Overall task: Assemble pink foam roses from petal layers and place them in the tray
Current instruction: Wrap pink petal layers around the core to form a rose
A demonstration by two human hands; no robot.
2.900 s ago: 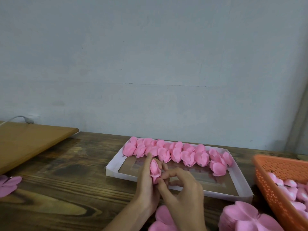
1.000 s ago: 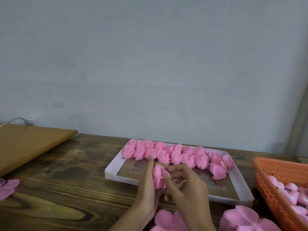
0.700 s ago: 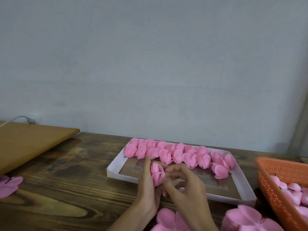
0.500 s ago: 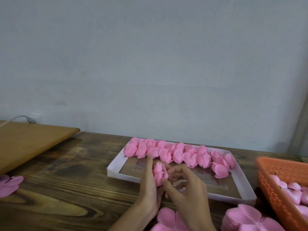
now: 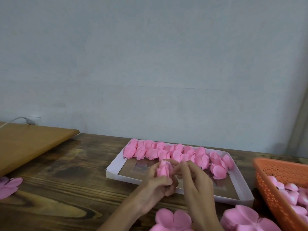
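Observation:
A small pink foam rose (image 5: 163, 170) is held upright over the near edge of the white tray (image 5: 115, 165). My left hand (image 5: 156, 189) grips its base from the left, fingers curled round it. My right hand (image 5: 195, 184) pinches the rose's right side with its fingertips. A row of several finished pink roses (image 5: 176, 153) lies along the tray's far side. Flat pink petal layers (image 5: 173, 220) lie on the table just below my hands, and a stack of petal layers (image 5: 245, 220) sits to their right.
An orange perforated basket (image 5: 270, 184) with pink buds (image 5: 293, 195) stands at the right. A light wooden board (image 5: 30, 144) lies at the back left, with a cable (image 5: 25, 120) behind it. One more petal layer (image 5: 8, 186) lies at the left edge of the dark wooden table (image 5: 66, 180).
My left fingers, straight beside the rose before, have curled round its base. My right fingertips have shifted along its side. The rose stays over the tray's near edge.

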